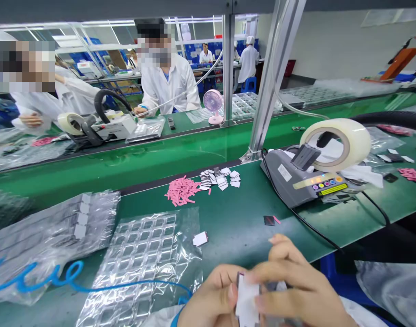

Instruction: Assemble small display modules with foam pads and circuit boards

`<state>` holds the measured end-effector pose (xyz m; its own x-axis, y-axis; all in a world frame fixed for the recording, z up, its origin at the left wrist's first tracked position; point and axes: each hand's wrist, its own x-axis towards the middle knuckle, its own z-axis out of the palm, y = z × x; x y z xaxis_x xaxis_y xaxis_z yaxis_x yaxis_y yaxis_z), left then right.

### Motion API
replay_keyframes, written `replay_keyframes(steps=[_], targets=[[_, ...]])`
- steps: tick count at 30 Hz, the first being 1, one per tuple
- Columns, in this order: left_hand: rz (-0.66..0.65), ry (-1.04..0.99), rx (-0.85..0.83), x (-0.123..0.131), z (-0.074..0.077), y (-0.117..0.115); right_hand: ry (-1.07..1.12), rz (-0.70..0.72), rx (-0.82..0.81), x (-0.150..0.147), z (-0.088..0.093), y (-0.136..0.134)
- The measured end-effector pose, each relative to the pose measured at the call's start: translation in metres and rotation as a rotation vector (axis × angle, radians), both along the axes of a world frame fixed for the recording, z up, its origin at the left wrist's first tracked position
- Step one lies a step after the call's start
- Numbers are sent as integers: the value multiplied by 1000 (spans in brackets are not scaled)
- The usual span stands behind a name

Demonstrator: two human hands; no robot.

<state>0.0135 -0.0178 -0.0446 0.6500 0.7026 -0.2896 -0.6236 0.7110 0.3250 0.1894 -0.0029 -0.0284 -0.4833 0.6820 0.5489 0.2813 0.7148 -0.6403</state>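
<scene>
Near the front edge of the bench, my left hand (214,295) pinches a small flat piece with a white face and dark edges (247,299). Fingers of my right hand (296,281) press on the same piece from the other side; they are somewhat blurred. A blue coiled cord (126,286) runs to a blue band on my left wrist. Ahead of my hands lies another white piece (200,239), beside a clear compartment tray (132,259). A dark square (269,220) with a pink strip (277,220) is further right.
Behind lie a heap of pink strips (182,190) and a pile of white pieces (221,177). A grey tape dispenser (293,181) with a large tape roll (361,141) stands right, its cable crossing the bench. Bagged trays (57,227) lie left. Co-workers sit across the bench.
</scene>
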Motion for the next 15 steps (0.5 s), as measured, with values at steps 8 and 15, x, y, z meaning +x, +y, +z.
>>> replay_keyframes(steps=[8,15], targets=[[-84,-43,11,12,-20,4,28,352,-274,11,-16,29],[-215,335,366,10,-23,20,-63,200,-393,34,-30,16]])
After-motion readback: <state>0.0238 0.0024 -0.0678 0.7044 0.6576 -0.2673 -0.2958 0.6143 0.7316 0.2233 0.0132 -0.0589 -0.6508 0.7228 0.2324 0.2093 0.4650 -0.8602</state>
